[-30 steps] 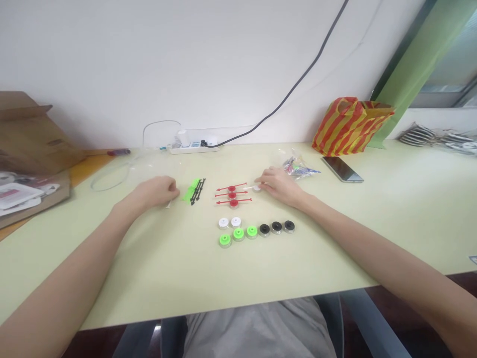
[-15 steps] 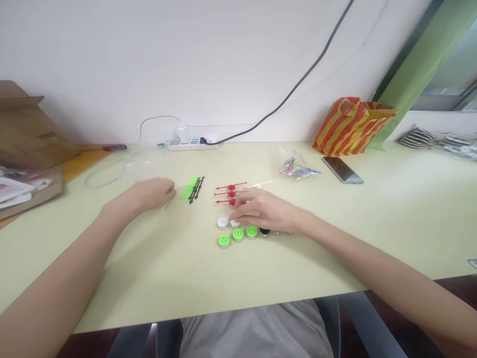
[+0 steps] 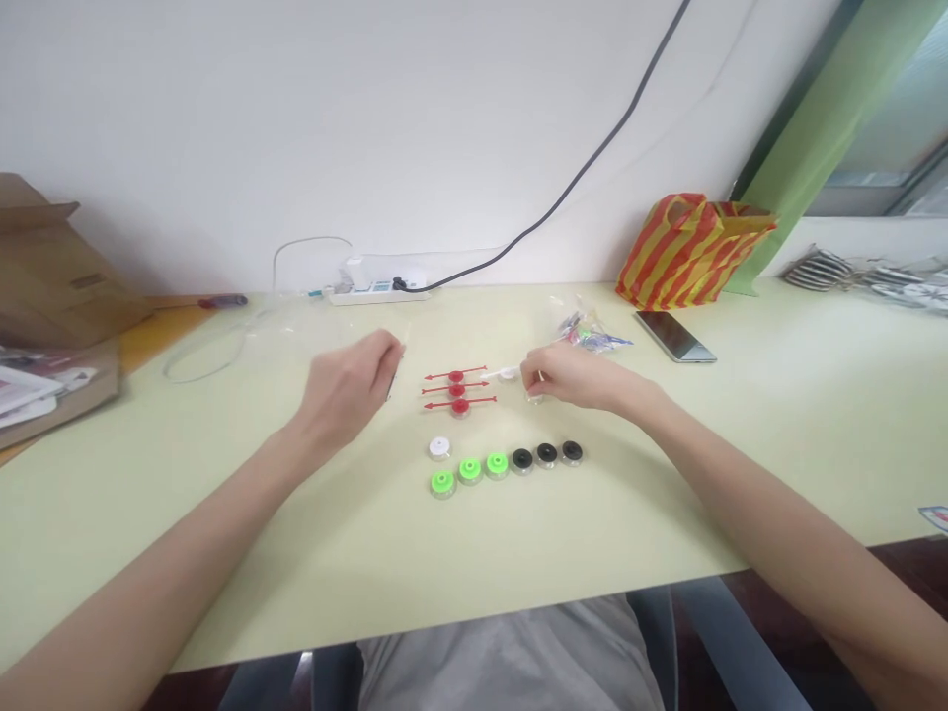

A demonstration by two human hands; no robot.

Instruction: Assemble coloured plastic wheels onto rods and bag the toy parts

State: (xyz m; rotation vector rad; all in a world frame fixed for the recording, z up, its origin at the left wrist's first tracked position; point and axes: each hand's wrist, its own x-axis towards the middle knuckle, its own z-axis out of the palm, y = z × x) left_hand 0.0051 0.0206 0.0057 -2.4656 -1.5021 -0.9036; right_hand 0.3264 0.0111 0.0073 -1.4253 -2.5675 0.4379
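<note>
Three red spinners are lying in a close group on the counter, each arrow resting across its round base. Just right of the red spinners, a white spinner is lying, and beside it the right hand is pinching a small pale piece between its fingers, most of it hidden. Left of the red spinners, the left hand is curling its fingers inward near a thin dark tip; whether they are grasping anything, I cannot tell. Nearer the person than the red spinners, one white disc, three green discs and three black discs are sitting in clear round bases. Beyond the red spinners to the right, a clear bag is holding a jumble of small coloured pieces, blue and green among them. Farther right of the red spinners, a striped bag is standing upright behind a phone, its contents too unclear to name. Well left of the red spinners, a cardboard box is standing with white printed items lying at its near side.
</note>
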